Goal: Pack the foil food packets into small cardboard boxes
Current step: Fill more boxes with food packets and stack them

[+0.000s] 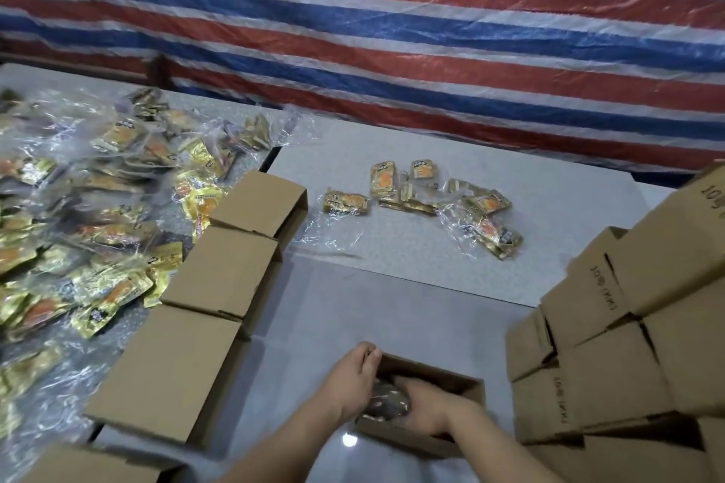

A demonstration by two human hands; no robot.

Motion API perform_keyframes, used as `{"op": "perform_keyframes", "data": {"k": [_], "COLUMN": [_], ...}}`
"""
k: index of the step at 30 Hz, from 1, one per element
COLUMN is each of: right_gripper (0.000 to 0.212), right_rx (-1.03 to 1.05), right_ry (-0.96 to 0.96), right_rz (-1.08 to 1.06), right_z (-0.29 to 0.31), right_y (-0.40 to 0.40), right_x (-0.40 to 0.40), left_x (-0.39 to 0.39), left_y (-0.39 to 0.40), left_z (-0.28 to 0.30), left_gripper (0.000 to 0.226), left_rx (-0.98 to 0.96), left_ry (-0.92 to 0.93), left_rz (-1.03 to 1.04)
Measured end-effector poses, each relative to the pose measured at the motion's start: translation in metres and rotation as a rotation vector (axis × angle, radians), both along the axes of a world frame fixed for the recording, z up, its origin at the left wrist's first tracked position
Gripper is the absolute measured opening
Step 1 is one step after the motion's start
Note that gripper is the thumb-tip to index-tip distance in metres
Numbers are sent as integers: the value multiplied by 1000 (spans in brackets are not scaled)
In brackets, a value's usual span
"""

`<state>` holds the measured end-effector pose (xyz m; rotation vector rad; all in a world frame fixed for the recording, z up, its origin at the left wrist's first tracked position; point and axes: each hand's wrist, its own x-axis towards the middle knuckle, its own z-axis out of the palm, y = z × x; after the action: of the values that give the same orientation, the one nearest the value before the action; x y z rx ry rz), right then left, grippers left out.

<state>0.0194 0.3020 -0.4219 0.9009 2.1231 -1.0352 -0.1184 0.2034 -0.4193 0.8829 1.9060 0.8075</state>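
Striped tarp point(392, 31) behind grey bench point(392, 286) | open box point(472, 390) at near edge | left hand point(355, 374) curled at its rim, right hand point(421, 410) inside, foil packets point(386, 402) gripped | loose packets point(423, 194) beyond box

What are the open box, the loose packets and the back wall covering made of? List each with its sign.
Open box: plain brown cardboard, matte, with folded flaps.
Loose packets: seemingly metallised foil film, gold and glossy, catching glints.
Wall covering: probably woven plastic tarpaulin, striped red, white and blue, with a slight sheen.
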Motion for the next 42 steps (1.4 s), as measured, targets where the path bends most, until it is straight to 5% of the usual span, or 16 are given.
{"op": "perform_keyframes", "data": {"k": [2, 6, 12, 16, 19, 23, 37, 42], "right_gripper": [66, 25, 58, 62, 39, 39, 52, 15], "right_rx": [-45, 95, -137, -85, 43, 118, 58, 613], "right_ry": [59, 114, -251, -221, -28, 121, -85, 137], "right_rz": [-82, -105, -142, -179, -208, -335, -279, -386], "right_z": [9, 16, 8, 14, 18, 35, 34, 49], "right_y": [3, 2, -15, -19, -15, -9, -15, -18], "right_x": [8, 15, -4, -4, 6, 21, 16, 51], "left_x": [0, 0, 0, -1, -2, -5, 0, 6], "left_y": [0, -2, -3, -4, -4, -4, 1, 1], "left_z": [0, -3, -13, -15, -14, -11, -2, -1], "left_gripper": [29, 28, 25, 24, 25, 25, 25, 19], "left_rx": [24, 47, 48, 32, 43, 35, 7, 44], "left_ry": [10, -10, -12, -4, -9, 4, 30, 32], "left_rz": [-8, -13, -12, -20, -30, -61, -55, -34]}}
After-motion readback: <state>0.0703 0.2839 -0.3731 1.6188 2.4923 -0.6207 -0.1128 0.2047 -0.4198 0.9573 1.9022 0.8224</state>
